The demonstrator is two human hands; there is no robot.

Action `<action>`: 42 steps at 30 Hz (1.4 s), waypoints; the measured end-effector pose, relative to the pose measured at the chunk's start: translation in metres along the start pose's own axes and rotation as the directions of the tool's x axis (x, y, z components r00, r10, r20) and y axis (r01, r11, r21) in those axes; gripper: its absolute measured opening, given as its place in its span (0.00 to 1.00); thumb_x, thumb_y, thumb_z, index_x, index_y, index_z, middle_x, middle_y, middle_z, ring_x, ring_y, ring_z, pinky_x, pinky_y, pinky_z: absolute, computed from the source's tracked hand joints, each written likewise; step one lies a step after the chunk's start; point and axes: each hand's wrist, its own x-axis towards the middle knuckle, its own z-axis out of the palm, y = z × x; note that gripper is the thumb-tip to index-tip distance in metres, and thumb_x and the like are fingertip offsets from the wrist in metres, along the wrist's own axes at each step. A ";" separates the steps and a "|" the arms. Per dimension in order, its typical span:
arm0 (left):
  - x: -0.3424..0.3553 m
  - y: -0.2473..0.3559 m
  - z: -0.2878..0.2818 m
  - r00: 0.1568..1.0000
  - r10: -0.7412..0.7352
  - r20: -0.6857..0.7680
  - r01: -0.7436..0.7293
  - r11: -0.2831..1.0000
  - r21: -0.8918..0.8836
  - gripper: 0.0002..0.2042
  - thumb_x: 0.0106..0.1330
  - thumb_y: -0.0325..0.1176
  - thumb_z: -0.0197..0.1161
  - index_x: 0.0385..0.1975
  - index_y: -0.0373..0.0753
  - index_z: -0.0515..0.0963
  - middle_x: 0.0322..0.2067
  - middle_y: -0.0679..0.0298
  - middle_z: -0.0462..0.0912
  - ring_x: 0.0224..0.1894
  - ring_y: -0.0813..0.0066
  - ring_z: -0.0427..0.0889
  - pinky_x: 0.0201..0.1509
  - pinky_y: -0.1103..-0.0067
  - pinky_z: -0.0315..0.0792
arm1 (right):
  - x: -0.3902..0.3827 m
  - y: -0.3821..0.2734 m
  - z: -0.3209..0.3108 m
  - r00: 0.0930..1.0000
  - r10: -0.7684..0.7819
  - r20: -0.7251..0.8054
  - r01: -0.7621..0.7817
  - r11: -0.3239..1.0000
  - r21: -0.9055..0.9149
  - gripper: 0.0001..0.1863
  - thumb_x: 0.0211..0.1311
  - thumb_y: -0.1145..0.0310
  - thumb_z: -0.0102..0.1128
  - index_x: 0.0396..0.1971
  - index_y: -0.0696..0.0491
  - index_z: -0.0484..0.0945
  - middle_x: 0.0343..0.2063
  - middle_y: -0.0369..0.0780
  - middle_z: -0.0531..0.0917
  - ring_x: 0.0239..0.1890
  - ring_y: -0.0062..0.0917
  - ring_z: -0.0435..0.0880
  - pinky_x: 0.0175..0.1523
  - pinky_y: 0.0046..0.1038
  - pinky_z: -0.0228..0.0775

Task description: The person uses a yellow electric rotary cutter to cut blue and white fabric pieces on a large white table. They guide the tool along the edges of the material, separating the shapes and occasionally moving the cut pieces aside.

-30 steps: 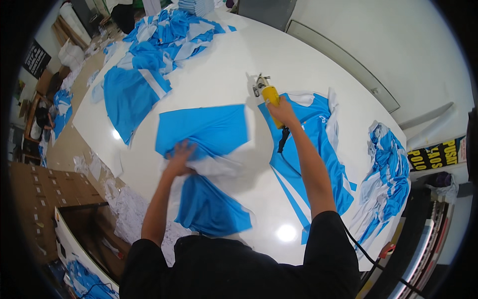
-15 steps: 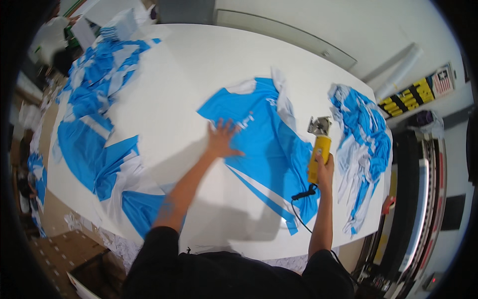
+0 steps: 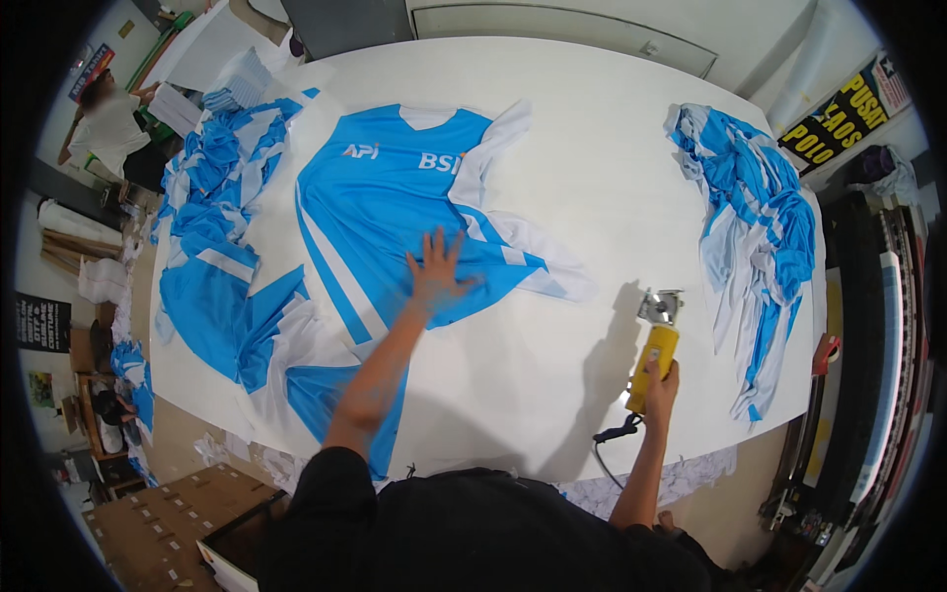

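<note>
A blue sleeveless-looking jersey piece (image 3: 360,212) with white stripes, pale lettering and a white layer along its right lies spread on the white table (image 3: 592,138). My left hand (image 3: 434,271) is on its lower part, fingers spread and slightly blurred. My right hand (image 3: 661,390) grips an electric cloth cutter (image 3: 656,340) with a yellow body, silver head and black cord, held at the table's right front. Left of the jersey, more blue and white pieces (image 3: 207,306) run down to the near edge, partly hidden under my left arm.
Crumpled blue and white fabric (image 3: 760,217) lies at the table's right; another heap with a folded stack (image 3: 237,84) is at the back left. Another person (image 3: 109,128) stands beyond the left edge. Cardboard boxes (image 3: 178,523) are at lower left, long rolls (image 3: 868,365) at right.
The jersey piece has slid leftward and away from me under my left hand, which moved across from the left pieces. The cutter has come down and right in my right hand. The view has shifted.
</note>
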 end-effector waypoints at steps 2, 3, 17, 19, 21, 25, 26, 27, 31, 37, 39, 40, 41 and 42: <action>-0.056 -0.011 0.010 0.990 0.117 0.073 -0.114 0.992 -0.050 0.59 0.53 0.68 0.72 0.82 0.58 0.44 0.81 0.50 0.39 0.80 0.37 0.43 0.68 0.24 0.44 | -0.017 0.004 0.015 0.996 0.030 0.085 -0.033 0.999 0.036 0.22 0.72 0.60 0.62 0.53 0.60 0.69 0.32 0.43 0.80 0.24 0.27 0.84 0.26 0.29 0.80; -0.080 -0.016 -0.008 0.955 0.131 0.268 -0.110 0.990 -0.092 0.61 0.50 0.63 0.77 0.82 0.58 0.43 0.81 0.50 0.37 0.81 0.36 0.42 0.69 0.24 0.41 | -0.026 0.004 0.013 0.997 0.003 0.083 -0.007 0.999 0.050 0.22 0.71 0.62 0.62 0.54 0.60 0.68 0.33 0.43 0.80 0.25 0.26 0.84 0.27 0.30 0.80; 0.069 -0.201 -0.028 0.993 0.034 -0.114 -0.042 0.996 -0.073 0.26 0.74 0.35 0.54 0.73 0.44 0.66 0.73 0.52 0.66 0.75 0.48 0.63 0.73 0.48 0.59 | -0.053 0.009 -0.005 0.995 0.004 0.097 -0.012 0.996 0.086 0.24 0.71 0.64 0.62 0.59 0.60 0.66 0.37 0.44 0.80 0.28 0.26 0.84 0.30 0.29 0.82; 0.119 -0.224 -0.021 0.976 0.029 -0.215 -0.020 0.999 0.044 0.27 0.74 0.41 0.57 0.73 0.47 0.66 0.73 0.52 0.65 0.75 0.49 0.63 0.73 0.47 0.58 | -0.049 0.009 -0.009 0.995 -0.019 0.096 0.010 0.996 0.092 0.24 0.71 0.65 0.61 0.59 0.60 0.66 0.37 0.44 0.80 0.28 0.26 0.84 0.30 0.30 0.82; 0.159 -0.240 -0.021 0.941 0.001 -0.337 0.008 1.000 0.027 0.31 0.73 0.48 0.60 0.74 0.49 0.66 0.73 0.52 0.65 0.75 0.50 0.62 0.73 0.45 0.57 | -0.045 0.011 -0.012 0.995 -0.031 0.099 0.021 0.994 0.106 0.23 0.71 0.66 0.61 0.59 0.60 0.66 0.37 0.44 0.80 0.28 0.26 0.84 0.30 0.30 0.82; 0.189 -0.180 0.015 0.987 0.018 -0.157 -0.004 0.996 0.090 0.33 0.67 0.56 0.65 0.70 0.50 0.71 0.71 0.54 0.68 0.77 0.50 0.58 0.74 0.38 0.48 | -0.025 -0.008 -0.018 0.998 0.005 0.064 -0.013 0.992 0.123 0.21 0.72 0.67 0.59 0.58 0.59 0.66 0.37 0.43 0.80 0.28 0.26 0.84 0.30 0.31 0.83; 0.204 -0.119 0.010 0.953 0.294 -0.070 -0.293 0.956 0.025 0.32 0.66 0.57 0.65 0.68 0.50 0.73 0.69 0.53 0.70 0.77 0.49 0.57 0.74 0.36 0.46 | -0.025 -0.012 -0.019 1.000 0.023 0.006 -0.023 0.992 0.127 0.20 0.72 0.67 0.58 0.57 0.59 0.66 0.37 0.43 0.79 0.28 0.26 0.84 0.30 0.31 0.83; 0.205 -0.017 -0.035 0.840 0.534 0.093 -0.532 0.845 -0.050 0.31 0.65 0.58 0.67 0.64 0.49 0.77 0.67 0.54 0.72 0.77 0.48 0.58 0.76 0.38 0.44 | -0.017 -0.013 -0.020 0.998 0.017 -0.054 -0.009 0.988 0.154 0.20 0.72 0.66 0.58 0.57 0.58 0.66 0.37 0.43 0.79 0.28 0.27 0.84 0.30 0.31 0.83; 0.119 0.102 -0.017 0.222 0.975 0.011 -0.913 0.212 -0.349 0.36 0.61 0.63 0.68 0.67 0.52 0.75 0.74 0.55 0.64 0.78 0.49 0.57 0.77 0.41 0.47 | 0.022 -0.024 -0.001 1.000 0.015 0.013 -0.017 0.972 0.235 0.19 0.72 0.62 0.58 0.54 0.57 0.66 0.36 0.43 0.78 0.27 0.28 0.85 0.30 0.31 0.83; 0.260 0.031 0.002 0.966 0.225 0.130 -0.207 0.968 -0.141 0.40 0.66 0.71 0.57 0.71 0.49 0.71 0.76 0.58 0.61 0.79 0.48 0.53 0.76 0.48 0.54 | 0.046 -0.037 0.002 0.999 -0.024 0.020 0.018 0.967 0.254 0.18 0.72 0.64 0.57 0.54 0.57 0.67 0.37 0.43 0.78 0.27 0.28 0.85 0.30 0.31 0.83; 0.287 -0.049 -0.002 0.985 -0.169 0.036 0.169 0.985 -0.012 0.42 0.71 0.72 0.46 0.78 0.52 0.58 0.80 0.56 0.51 0.81 0.44 0.45 0.75 0.37 0.44 | 0.042 -0.036 -0.004 1.000 -0.006 0.007 0.005 0.976 0.219 0.18 0.72 0.65 0.57 0.55 0.57 0.66 0.37 0.43 0.78 0.27 0.28 0.85 0.29 0.30 0.83; 0.290 -0.093 -0.013 0.946 -0.321 0.044 0.317 0.946 0.071 0.41 0.72 0.70 0.46 0.78 0.51 0.57 0.80 0.52 0.50 0.81 0.42 0.45 0.75 0.36 0.44 | 0.038 -0.033 -0.005 1.000 0.004 0.008 -0.005 0.977 0.213 0.18 0.72 0.65 0.56 0.55 0.57 0.66 0.37 0.43 0.79 0.27 0.28 0.85 0.29 0.30 0.83; 0.288 -0.125 -0.021 0.881 -0.473 0.034 0.462 0.872 0.158 0.39 0.74 0.67 0.46 0.79 0.50 0.57 0.80 0.48 0.49 0.80 0.40 0.45 0.75 0.36 0.43 | 0.034 -0.030 -0.004 1.000 0.003 0.026 -0.009 0.971 0.239 0.18 0.72 0.65 0.56 0.55 0.57 0.66 0.37 0.43 0.79 0.27 0.28 0.84 0.29 0.30 0.83; 0.287 -0.132 -0.024 0.874 -0.483 -0.055 0.485 0.863 0.139 0.39 0.74 0.66 0.47 0.78 0.49 0.57 0.79 0.46 0.49 0.80 0.38 0.46 0.74 0.36 0.44 | 0.030 -0.025 -0.004 0.999 0.001 0.033 -0.010 0.963 0.269 0.18 0.72 0.65 0.56 0.55 0.57 0.66 0.37 0.43 0.79 0.27 0.28 0.84 0.28 0.30 0.82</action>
